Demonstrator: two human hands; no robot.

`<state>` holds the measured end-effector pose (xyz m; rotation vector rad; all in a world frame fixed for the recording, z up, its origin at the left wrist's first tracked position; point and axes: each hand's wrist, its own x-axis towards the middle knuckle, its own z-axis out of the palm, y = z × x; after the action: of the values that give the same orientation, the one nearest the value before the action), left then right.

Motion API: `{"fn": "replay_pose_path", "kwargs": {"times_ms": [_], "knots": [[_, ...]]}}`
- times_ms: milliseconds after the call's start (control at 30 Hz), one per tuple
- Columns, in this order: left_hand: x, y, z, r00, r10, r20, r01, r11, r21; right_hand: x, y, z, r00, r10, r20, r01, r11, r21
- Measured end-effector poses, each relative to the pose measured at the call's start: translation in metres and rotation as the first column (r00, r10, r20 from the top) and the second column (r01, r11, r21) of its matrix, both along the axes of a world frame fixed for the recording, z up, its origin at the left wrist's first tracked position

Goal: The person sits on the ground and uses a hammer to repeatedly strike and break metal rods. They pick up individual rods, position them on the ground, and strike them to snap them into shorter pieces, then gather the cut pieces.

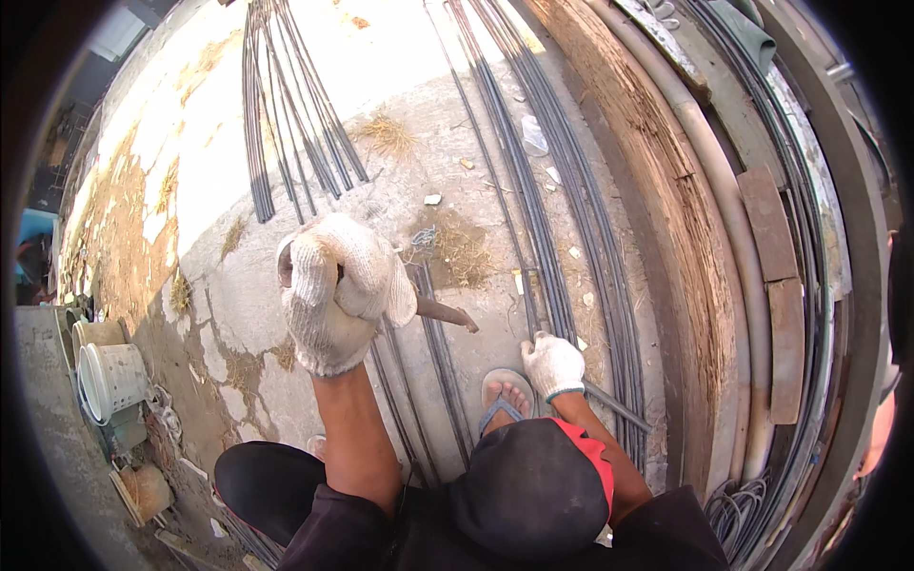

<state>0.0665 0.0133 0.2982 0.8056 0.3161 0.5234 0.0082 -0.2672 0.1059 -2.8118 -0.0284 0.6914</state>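
My left hand (338, 290), in a white knitted glove, is raised at the centre, its fingers wrapped round a rusty brown bar (447, 313) that sticks out to the right. Lower right, my gloved right hand (552, 366) is curled over dark steel rods (557, 285) lying lengthwise on the ground. A short grey pipe (619, 411) pokes out from beneath it; exactly which piece the fingers grip is partly hidden. More rods (440, 362) lie below my left hand. My sandalled foot (506, 395) is just left of my right hand.
Rod bundles (300, 133) lie ahead on cracked concrete (238, 305) with straw and debris. Along the right run a weathered timber beam (666, 190), a long pipe (738, 247), planks and more steel. White buckets (114, 376) stand at left, near a grey wall (43, 381).
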Motion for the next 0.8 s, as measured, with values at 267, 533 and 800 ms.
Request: {"fn": "replay_pose_path", "kwargs": {"times_ms": [267, 533, 800], "knots": [[0.006, 0.024, 0.001, 0.962, -0.267, 0.056, 0.228, 0.900, 0.371, -0.029, -0.006, 0.029, 0.992, -0.123, -0.003, 0.123, 0.992, -0.018], [0.007, 0.035, 0.013, 0.988, 0.104, 0.115, -0.142, 0.909, 0.392, -0.041, -0.036, 0.060, 0.855, -0.355, 0.378, 0.371, 0.928, 0.034], [0.006, 0.056, 0.012, 0.954, 0.254, 0.157, -0.299, 0.789, 0.537, 0.041, 0.091, 0.025, 0.988, 0.155, 0.030, -0.157, 0.977, 0.143]]}}
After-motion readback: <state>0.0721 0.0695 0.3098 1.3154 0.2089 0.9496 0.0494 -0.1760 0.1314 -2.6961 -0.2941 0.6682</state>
